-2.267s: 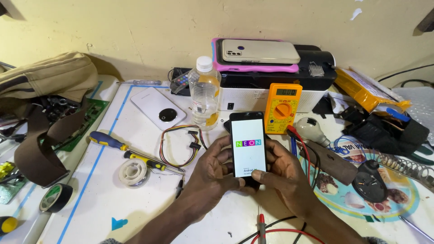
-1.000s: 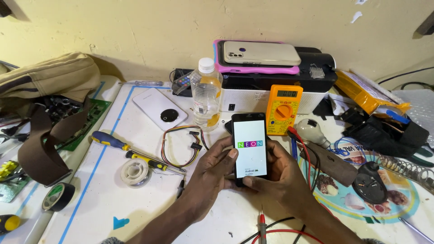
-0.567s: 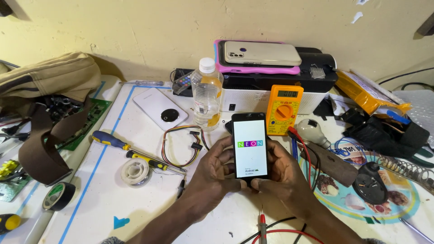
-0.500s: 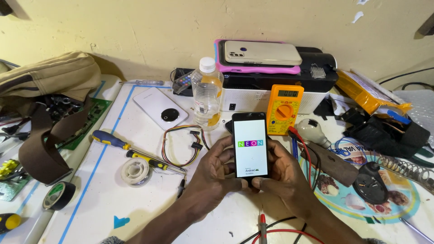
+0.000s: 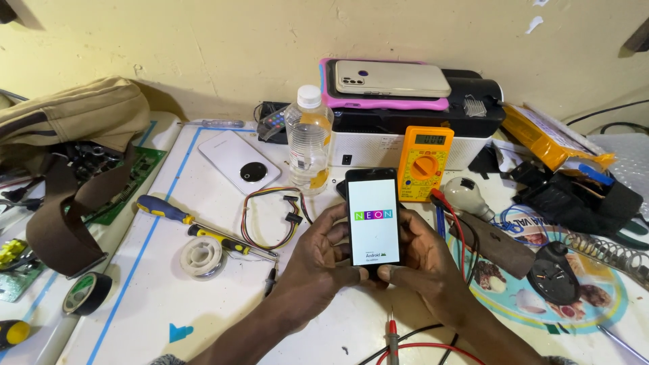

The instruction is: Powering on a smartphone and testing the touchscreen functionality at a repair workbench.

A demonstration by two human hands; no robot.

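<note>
Head view: both hands cradle a lit phone above a cluttered white worktable.

Left hand and right hand each grasp the black smartphone with glowing white screen, held upright just before the yellow multimeter and clear plastic bottle.

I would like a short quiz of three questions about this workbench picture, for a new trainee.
1. True or false: the smartphone is held by both the left hand and the right hand.
2. What stands directly behind the phone, on its right side? A) orange multimeter B) roll of black tape C) brown bag
3. Fill in: the phone's screen is ____ (lit or dark).

Key
1. True.
2. A.
3. Lit; it shows a white screen with coloured letters.
</note>
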